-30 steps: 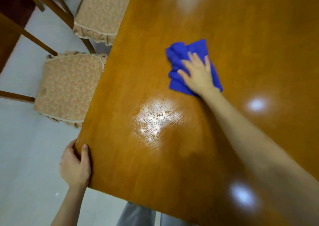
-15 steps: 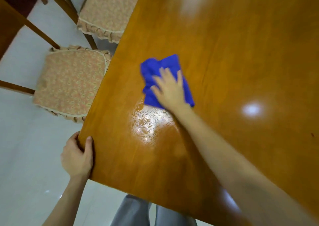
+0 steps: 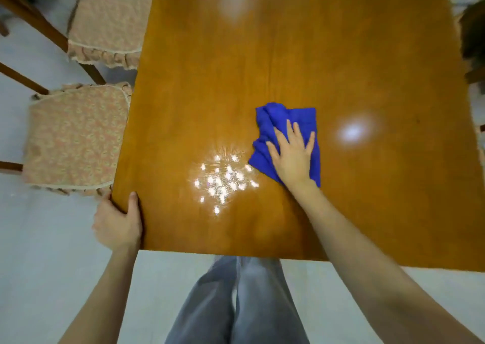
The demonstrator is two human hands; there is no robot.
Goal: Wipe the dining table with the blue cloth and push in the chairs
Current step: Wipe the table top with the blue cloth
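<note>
A blue cloth (image 3: 284,122) lies crumpled on the glossy wooden dining table (image 3: 288,55), a little right of the middle. My right hand (image 3: 292,154) presses flat on the cloth with straight, spread fingers. My left hand (image 3: 118,223) grips the table's near left corner, thumb on top and fingers under the edge. Two chairs with floral cushions stand along the left side: the near chair (image 3: 76,136) and the far chair (image 3: 110,21), both pulled out from the table.
Bright lamp reflections glitter on the tabletop (image 3: 223,181) left of the cloth. My legs in grey trousers (image 3: 236,299) stand at the near edge. Pale tiled floor (image 3: 39,265) lies to the left. Something dark (image 3: 472,36) shows past the table's right edge.
My right hand slid the cloth leftward toward the table edge and has since brought it back to the right, closer to me. The left hand kept its grip on the corner.
</note>
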